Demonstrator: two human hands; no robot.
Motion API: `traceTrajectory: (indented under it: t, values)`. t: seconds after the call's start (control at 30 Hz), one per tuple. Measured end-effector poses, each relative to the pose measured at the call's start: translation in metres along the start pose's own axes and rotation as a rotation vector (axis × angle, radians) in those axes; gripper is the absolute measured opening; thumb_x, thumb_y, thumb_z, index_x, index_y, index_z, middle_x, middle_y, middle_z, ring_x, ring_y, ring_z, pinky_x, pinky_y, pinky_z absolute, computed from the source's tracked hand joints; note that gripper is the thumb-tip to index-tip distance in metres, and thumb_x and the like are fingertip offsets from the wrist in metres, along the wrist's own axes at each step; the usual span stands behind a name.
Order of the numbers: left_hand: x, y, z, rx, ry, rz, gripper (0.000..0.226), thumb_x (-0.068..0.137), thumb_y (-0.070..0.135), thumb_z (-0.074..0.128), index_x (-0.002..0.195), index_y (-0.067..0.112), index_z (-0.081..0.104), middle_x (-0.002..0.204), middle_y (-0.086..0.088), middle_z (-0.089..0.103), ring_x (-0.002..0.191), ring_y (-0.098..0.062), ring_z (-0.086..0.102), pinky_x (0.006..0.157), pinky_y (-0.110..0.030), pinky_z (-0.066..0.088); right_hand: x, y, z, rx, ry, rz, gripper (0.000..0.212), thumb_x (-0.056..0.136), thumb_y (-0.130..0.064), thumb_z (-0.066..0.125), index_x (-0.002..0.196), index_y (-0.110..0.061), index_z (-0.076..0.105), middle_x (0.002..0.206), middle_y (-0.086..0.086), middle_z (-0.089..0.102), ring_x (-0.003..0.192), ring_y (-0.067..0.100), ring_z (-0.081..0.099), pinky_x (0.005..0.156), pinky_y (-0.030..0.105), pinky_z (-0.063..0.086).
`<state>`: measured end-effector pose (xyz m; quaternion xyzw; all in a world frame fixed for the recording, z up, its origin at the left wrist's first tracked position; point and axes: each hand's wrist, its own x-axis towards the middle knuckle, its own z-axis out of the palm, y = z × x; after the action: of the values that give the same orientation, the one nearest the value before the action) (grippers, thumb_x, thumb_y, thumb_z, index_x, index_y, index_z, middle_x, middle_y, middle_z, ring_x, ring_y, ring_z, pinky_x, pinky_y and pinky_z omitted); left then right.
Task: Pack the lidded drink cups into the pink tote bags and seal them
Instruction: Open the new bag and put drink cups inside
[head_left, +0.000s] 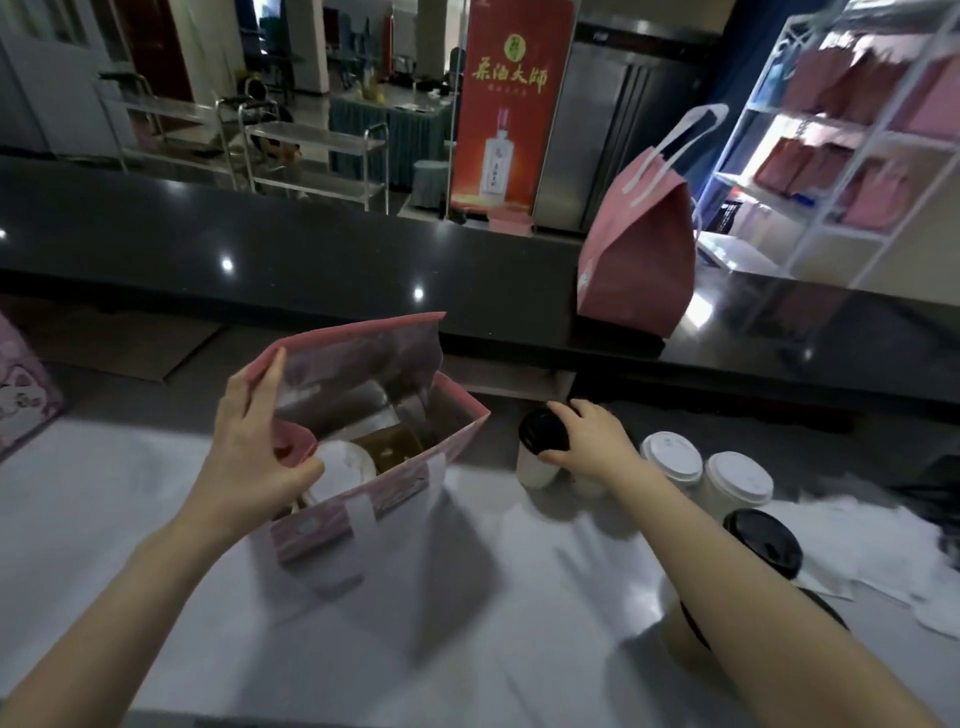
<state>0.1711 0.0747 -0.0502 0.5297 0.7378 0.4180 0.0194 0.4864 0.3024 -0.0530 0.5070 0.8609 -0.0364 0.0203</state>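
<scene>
both forearms enter from the lower edge, left forearm (130, 597) and right forearm (753, 623), over a pale desk (104, 509). largest item: open tote bag (363, 504), pink, upright at the centre of the desk, mouth gaping; one white-lidded cup (345, 467) already sits inside at the near left, a brown insert beside it. sealed tote bag (639, 249), closed with handles up, stands well apart on the dark upper desk (260, 244). spare cups (670, 457), white and black lids, cluster on the pale desk right of the open bag. left hand (249, 452): fingers pinch the bag's left wall and rear flap, holding the mouth wide. right hand (592, 441): fingers wrapped over the lid of the black-lidded cup (540, 441), just beside the bag's right wall; whether its base is off the desk cannot be told. step in hand, by judgement: loading a second cup. done well, the grip takes the cup's body as well as the lid, since a lid may pop; the cup travels upright, clears the rim, and descends into the free slot beside the seated cup.
</scene>
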Motion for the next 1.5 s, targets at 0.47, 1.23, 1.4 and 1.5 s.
traceTrajectory:
  t: [0.47,1.23,1.4,1.5]
  values:
    - [-0.009,0.013,0.002,0.023,-0.026,0.061,0.113,0.068,0.013,0.084,0.152,0.036,0.012,0.149,0.012,0.014,0.133,-0.023,0.033,0.096,-0.043,0.051,0.028,-0.005,0.023,-0.038,-0.024,-0.081,0.087,0.07,-0.051,0.074,0.145,-0.03,0.032,0.13,0.008,0.04,0.111,0.032,0.049,0.106,0.042,0.034]
    - [-0.028,0.028,-0.011,0.121,-0.045,0.19,0.099,0.075,0.023,0.072,0.153,0.03,0.013,0.151,0.012,0.013,0.134,-0.015,0.028,0.087,-0.02,0.044,-0.099,-0.111,-0.103,0.437,0.441,-0.621,0.079,0.064,-0.029,0.081,0.135,-0.028,0.044,0.137,-0.006,0.041,0.125,0.016,0.039,0.102,0.032,0.039]
    - [-0.029,0.024,-0.018,0.117,-0.071,0.229,0.097,0.071,0.024,0.062,0.154,0.028,0.012,0.152,0.012,0.014,0.133,-0.015,0.031,0.075,-0.017,0.051,-0.073,-0.142,-0.066,0.135,0.297,-0.584,0.079,0.07,-0.026,0.077,0.139,-0.029,0.038,0.144,-0.003,0.035,0.133,0.02,0.03,0.1,0.037,0.046]
    - [-0.029,0.022,-0.021,0.126,-0.098,0.24,0.102,0.066,0.022,0.059,0.154,0.032,0.007,0.152,0.017,0.01,0.134,-0.014,0.029,0.069,-0.019,0.053,-0.059,-0.149,-0.044,0.03,0.237,-0.58,0.079,0.071,-0.025,0.076,0.14,-0.027,0.036,0.144,0.0,0.036,0.131,0.023,0.032,0.093,0.037,0.049]
